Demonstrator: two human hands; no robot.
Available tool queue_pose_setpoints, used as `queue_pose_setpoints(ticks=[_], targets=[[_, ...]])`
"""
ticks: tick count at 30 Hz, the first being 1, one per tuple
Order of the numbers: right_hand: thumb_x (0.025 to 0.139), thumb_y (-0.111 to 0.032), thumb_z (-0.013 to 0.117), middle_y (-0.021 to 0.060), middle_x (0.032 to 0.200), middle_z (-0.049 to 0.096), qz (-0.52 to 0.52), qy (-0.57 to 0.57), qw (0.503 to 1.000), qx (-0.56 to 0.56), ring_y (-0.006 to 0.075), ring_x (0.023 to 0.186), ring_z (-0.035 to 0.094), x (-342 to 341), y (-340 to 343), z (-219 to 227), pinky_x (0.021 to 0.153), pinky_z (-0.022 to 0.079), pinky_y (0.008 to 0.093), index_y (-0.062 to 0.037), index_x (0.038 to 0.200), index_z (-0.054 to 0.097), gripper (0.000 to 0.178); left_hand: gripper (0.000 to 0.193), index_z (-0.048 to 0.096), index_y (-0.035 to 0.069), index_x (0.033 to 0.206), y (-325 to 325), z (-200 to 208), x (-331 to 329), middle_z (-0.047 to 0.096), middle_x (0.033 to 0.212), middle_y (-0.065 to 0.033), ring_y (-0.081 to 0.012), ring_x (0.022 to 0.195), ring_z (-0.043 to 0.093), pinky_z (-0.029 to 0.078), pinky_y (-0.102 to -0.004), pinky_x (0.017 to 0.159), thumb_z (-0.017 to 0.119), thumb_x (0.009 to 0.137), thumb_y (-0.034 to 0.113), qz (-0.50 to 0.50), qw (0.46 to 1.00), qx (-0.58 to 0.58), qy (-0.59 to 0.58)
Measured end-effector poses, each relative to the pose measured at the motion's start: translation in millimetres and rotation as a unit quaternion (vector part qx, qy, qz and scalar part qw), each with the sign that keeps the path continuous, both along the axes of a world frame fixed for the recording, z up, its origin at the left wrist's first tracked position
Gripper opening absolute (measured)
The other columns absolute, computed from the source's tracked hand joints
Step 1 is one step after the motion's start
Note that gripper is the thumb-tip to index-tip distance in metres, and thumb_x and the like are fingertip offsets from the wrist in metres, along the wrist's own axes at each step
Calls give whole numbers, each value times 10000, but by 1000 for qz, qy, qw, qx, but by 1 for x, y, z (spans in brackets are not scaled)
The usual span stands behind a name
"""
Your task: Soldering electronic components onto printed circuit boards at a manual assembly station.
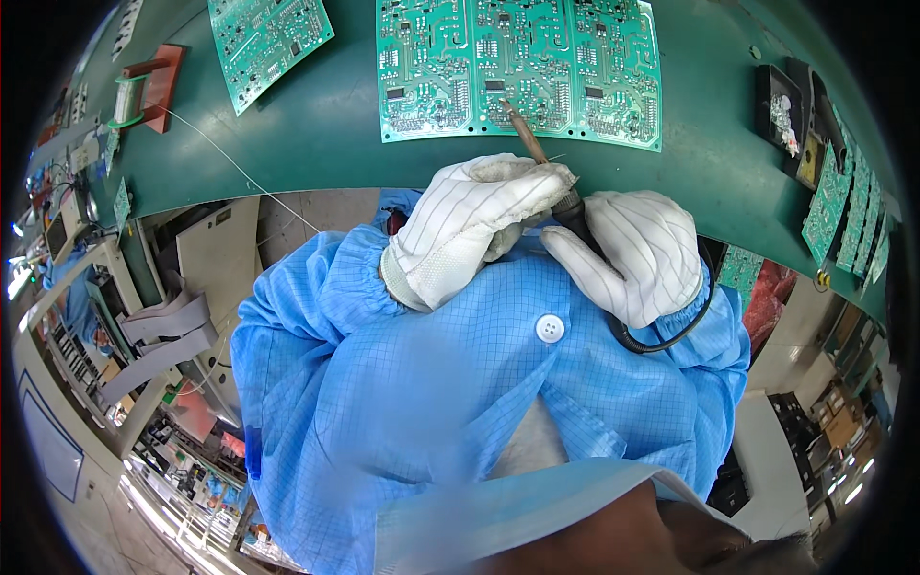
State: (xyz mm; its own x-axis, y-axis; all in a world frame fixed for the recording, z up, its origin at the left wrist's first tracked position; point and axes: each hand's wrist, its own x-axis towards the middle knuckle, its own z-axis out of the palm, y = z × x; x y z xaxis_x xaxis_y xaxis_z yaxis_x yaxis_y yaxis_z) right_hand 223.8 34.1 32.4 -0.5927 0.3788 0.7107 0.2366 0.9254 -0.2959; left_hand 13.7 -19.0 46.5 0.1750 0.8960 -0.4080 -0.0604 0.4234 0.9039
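Note:
My right hand (644,247), in a white striped glove, is closed round the dark handle of a soldering iron (573,213). The iron's brownish tip reaches up to the lower middle of a green three-section circuit board panel (613,72). Left of it, my gloved left hand (470,216) is closed with fingertips pinched beside the iron's shaft. A thin end of solder wire (556,156) seems to stick out past those fingertips. The same pale wire runs from a spool (126,100) at the far left toward my left sleeve, where it goes out of sight.
Another green circuit board (273,48) lies on the green table mat (316,149) at upper left. The spool sits on a red-brown stand (165,88). At right are a black tray of small parts (781,110) and several upright boards (826,206). The iron's cable (661,345) loops by my right wrist.

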Motion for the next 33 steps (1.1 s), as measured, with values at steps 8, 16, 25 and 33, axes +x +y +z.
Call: queue_pose_setpoints(ticks=[8,16,25,33], targets=[[679,-76,823,141,895,660,35,-108,993,13,276,763,658,1,7,19,671,567,374,-43,1039,677,390,323,632,31,1231,-8,-4,-9,648,1145,-183,-280,922,671,541,-292,816,546,922,1,-59,982,141,107],[754,85,757,203,966,672,-60,15,981,-182,257,780,681,28,19,7,713,551,344,-13,1118,556,427,357,549,-88,1238,-23,16,-40,650,753,-141,-145,638,566,466,-267,639,464,1028,188,69,984,145,83],[793,112,605,229,937,629,-108,102,942,-300,233,762,647,42,17,-3,709,546,328,19,1063,528,296,286,664,75,1047,-8,12,-49,689,780,-74,-160,619,647,523,-300,583,728,873,293,34,943,214,254],[723,79,661,167,909,642,-134,164,916,-340,266,756,652,45,24,-8,721,533,364,17,966,586,262,225,671,75,943,-7,0,-42,709,844,-51,-190,688,684,550,-304,642,791,786,182,56,832,311,456]])
